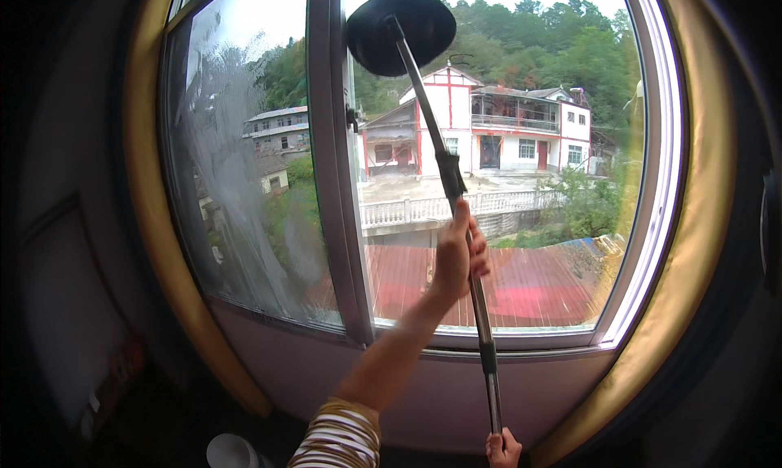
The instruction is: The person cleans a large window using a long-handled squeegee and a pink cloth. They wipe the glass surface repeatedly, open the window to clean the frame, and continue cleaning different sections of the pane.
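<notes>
My left hand [459, 254] is wrapped around the upper part of a metal telescopic pole [482, 312], just below its dark joint. Lower down, near the bottom edge, my right hand [504, 448] grips the same pole. At the pole's top end is a dark, rounded flat mop head [402, 31], held against or close before the upper left of the right window pane [525, 223]; whether it touches the glass I cannot tell. The left window pane [256, 181] is wet and streaked. A striped sleeve covers my left upper forearm.
A metal window frame [342, 162] divides the panes and has a small dark latch [352, 120]. Gold-coloured trim [702, 223] surrounds the window. A white bucket-like container [231, 451] stands on the floor at lower left. Houses and trees show outside.
</notes>
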The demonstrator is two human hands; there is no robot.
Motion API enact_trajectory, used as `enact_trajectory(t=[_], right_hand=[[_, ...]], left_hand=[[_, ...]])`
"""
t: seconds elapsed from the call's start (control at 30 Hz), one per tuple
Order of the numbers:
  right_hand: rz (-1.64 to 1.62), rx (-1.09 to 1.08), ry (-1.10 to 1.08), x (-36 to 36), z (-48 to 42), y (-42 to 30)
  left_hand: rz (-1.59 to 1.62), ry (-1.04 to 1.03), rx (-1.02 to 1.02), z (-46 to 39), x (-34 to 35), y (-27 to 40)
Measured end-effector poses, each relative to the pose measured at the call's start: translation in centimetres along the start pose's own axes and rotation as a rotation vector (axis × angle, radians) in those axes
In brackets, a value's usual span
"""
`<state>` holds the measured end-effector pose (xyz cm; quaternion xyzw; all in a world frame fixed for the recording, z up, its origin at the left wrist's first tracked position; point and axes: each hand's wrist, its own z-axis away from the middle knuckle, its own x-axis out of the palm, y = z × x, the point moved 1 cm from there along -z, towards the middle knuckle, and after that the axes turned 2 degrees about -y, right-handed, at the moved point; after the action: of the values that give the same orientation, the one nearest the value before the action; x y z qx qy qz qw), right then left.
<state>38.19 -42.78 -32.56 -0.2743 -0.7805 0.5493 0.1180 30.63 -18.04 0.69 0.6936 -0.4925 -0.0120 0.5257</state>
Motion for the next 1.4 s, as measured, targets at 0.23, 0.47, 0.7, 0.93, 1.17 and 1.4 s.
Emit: enact_trajectory(t=[0.23,0.47,0.7,0.93,1.17,1.4], right_hand=[[-0.263,0.049,-0.065,7.8,-7.8,-6.9],[-0.504,-0.026,-0.323,14.2,-11.5,-13.6],[-0.602,0.077,-0.556,17.3,-10.7,-11.2],[-0.669,0.191,-0.292,16.9,-4.0,-6.2],[-0.702,0.148,-0.139,12.7,-1.5,-6.6],[-0.65,0.145,-0.064,0.5,-2.1,-5.3]], left_hand=[[-0.157,-0.016,0.127,-7.2,1.0,10.7],[-0.309,-0.005,0.203,-11.6,2.0,20.3],[-0.409,0.006,0.189,-13.8,0.8,25.1],[-0.442,0.04,0.238,-14.2,2.1,24.1],[-0.433,-0.062,0.158,-14.3,11.3,17.7],[-0.407,-0.035,0.226,-17.3,18.4,12.0]])
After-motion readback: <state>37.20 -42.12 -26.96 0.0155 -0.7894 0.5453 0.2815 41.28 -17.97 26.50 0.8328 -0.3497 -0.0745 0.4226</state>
